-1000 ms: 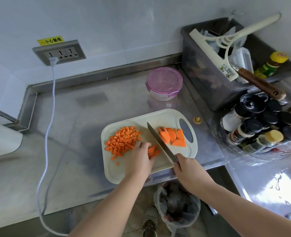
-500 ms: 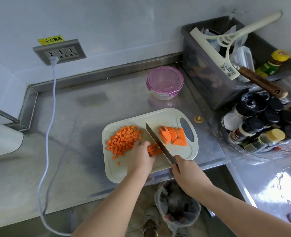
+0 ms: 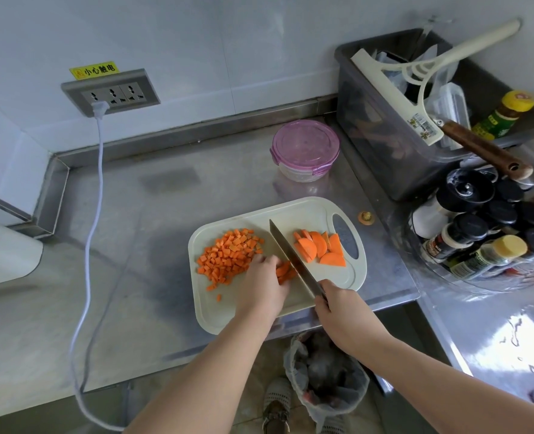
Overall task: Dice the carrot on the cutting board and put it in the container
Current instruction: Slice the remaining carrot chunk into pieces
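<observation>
A pale cutting board (image 3: 312, 211) lies on the steel counter. A heap of diced carrot (image 3: 228, 255) covers its left part and several half-round carrot slices (image 3: 320, 247) lie on its right part. My left hand (image 3: 264, 285) holds down a few carrot strips (image 3: 284, 272) with curled fingers. My right hand (image 3: 340, 305) grips the handle of a knife (image 3: 290, 253), whose blade runs diagonally just right of the strips. A round container (image 3: 304, 150) with a closed purple lid stands behind the board.
A grey bin (image 3: 381, 142) with utensils stands at the back right. A clear tub of spice bottles (image 3: 485, 233) sits right of the board. A white cable (image 3: 87, 245) hangs from the wall socket. A lined waste bin (image 3: 325, 374) stands on the floor below the counter edge.
The knife blade has shifted slightly left toward the strips under my left hand. Both hands stay in about the same places.
</observation>
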Motion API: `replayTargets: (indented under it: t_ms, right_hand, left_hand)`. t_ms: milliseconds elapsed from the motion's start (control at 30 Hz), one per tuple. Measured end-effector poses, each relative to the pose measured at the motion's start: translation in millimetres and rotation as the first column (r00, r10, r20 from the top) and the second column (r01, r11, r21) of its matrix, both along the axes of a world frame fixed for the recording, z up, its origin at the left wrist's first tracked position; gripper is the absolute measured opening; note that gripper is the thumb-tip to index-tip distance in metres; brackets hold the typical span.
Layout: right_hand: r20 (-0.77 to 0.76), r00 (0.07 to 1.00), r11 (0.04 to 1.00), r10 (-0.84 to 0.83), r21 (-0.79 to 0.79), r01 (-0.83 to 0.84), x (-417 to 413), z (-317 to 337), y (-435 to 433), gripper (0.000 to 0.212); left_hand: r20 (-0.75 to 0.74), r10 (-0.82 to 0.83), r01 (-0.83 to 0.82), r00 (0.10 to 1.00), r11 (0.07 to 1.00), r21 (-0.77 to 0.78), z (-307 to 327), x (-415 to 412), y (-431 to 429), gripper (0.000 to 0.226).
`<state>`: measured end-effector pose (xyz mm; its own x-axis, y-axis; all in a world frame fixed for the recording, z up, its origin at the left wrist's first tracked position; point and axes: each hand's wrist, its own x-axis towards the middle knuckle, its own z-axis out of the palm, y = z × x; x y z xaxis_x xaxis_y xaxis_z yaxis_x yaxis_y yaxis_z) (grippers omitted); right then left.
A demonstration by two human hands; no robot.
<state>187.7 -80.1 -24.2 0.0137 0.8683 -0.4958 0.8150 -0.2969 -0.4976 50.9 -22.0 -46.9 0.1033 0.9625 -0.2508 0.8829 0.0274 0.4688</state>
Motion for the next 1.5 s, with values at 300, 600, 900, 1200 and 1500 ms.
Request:
replayTargets:
  t_ms: [300,600,900,1200,1500]
  right_hand:
    - [0.116,0.991,0.994,0.073,0.078,-0.082,-2,3,-7,0.023]
    - [0.126,0.991,0.997,0.055,0.049,-0.061,-10,-4,-8,0.026]
    - [0.120,0.993,0.996,0.008,0.083,-0.018,-4,-1,-10,0.020]
    - [0.096,0.995,0.999,0.011,0.044,-0.015,-1,2,-9,0.020]
    - [0.074,0.997,0.999,0.031,0.037,-0.034,-1,0,-7,0.020]
  left_hand:
    - [-0.021,0.029,-0.027,0.999,0.996,0.085,-1,-1,-3,0.024]
    - [-0.020,0.019,-0.017,1.000,0.996,0.093,-5,-3,-3,0.029]
    - [0.097,0.030,-0.037,0.995,0.997,0.071,-5,-6,-2,0.028]
    - [0.125,0.034,-0.039,0.992,0.999,0.035,-5,-8,5,0.023]
    - [0.185,0.095,-0.088,0.978,0.995,-0.048,-3,-6,12,0.016]
